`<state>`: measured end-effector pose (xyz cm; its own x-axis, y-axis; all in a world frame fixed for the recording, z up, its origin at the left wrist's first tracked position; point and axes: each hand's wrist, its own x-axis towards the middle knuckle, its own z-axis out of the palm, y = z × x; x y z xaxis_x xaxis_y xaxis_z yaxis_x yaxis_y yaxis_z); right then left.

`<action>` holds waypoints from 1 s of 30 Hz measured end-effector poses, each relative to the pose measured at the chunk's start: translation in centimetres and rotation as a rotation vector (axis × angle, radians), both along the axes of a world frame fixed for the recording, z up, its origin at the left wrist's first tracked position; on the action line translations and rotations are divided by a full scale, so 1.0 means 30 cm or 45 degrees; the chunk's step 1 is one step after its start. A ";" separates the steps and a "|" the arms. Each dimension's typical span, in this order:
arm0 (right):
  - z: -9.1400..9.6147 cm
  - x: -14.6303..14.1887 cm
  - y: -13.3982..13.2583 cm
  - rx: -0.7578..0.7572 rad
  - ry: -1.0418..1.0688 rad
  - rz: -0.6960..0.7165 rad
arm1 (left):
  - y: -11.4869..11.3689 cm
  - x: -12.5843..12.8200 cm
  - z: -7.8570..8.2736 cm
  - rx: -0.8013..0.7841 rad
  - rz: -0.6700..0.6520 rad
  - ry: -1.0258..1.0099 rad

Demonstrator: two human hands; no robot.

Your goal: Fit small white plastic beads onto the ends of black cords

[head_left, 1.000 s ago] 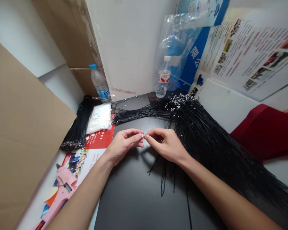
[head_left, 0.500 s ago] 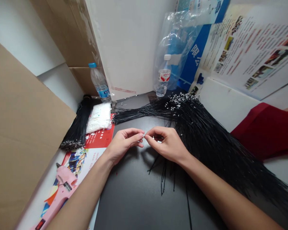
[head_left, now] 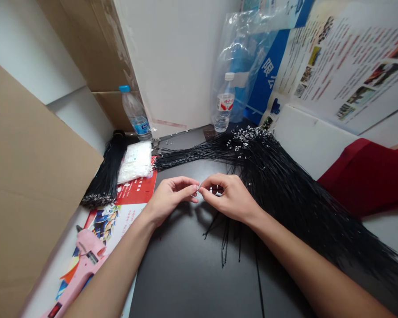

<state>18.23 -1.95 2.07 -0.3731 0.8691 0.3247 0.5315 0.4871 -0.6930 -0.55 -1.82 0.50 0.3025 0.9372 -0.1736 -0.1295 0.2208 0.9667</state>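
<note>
My left hand (head_left: 171, 196) and my right hand (head_left: 230, 197) meet fingertip to fingertip over the black tabletop (head_left: 185, 274). Both pinch a tiny white piece (head_left: 197, 187) between thumb and forefinger. Thin black cords (head_left: 226, 238) hang from under my right hand and trail toward me. A large pile of black cords (head_left: 295, 194) with small white ends spreads to the right of my right hand. A second bundle of cords (head_left: 192, 157) lies just beyond my hands.
A bag of white pieces (head_left: 135, 161) and a black cord bundle (head_left: 106, 176) lie at the left. A pink glue gun (head_left: 82, 260) rests on a printed sheet. Two water bottles (head_left: 134, 112) (head_left: 223, 104) stand at the back. Cardboard (head_left: 29, 185) walls the left; red cloth (head_left: 368, 176) lies right.
Hands stay pinched together at the same spot; the view has shifted slightly, nothing else has moved.
</note>
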 end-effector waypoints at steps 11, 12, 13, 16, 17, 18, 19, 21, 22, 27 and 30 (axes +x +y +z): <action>-0.010 -0.021 -0.011 -0.022 -0.145 -0.128 | -0.009 0.026 0.016 0.145 0.099 0.294; -0.009 -0.022 -0.012 -0.036 -0.133 -0.134 | -0.009 0.027 0.015 0.148 0.103 0.299; -0.009 -0.023 -0.012 -0.058 -0.114 -0.138 | -0.010 0.029 0.014 0.150 0.106 0.304; -0.005 -0.025 -0.012 -0.147 -0.027 -0.136 | -0.013 0.032 0.014 0.156 0.116 0.315; -0.004 -0.025 -0.012 -0.176 0.004 -0.132 | -0.013 0.033 0.014 0.160 0.125 0.317; -0.004 -0.025 -0.011 -0.198 0.034 -0.127 | -0.014 0.033 0.014 0.164 0.134 0.317; -0.003 -0.024 -0.011 -0.214 0.059 -0.122 | -0.014 0.032 0.013 0.167 0.143 0.311; -0.002 -0.022 -0.009 -0.229 0.093 -0.108 | -0.013 0.031 0.012 0.170 0.158 0.287; -0.001 -0.021 -0.008 -0.228 0.099 -0.101 | -0.013 0.030 0.012 0.164 0.164 0.270; 0.000 -0.016 -0.004 -0.196 0.089 -0.067 | -0.009 0.026 0.015 0.095 0.183 0.151; -0.002 -0.017 -0.002 -0.201 0.109 -0.083 | -0.009 0.027 0.014 0.061 0.185 0.101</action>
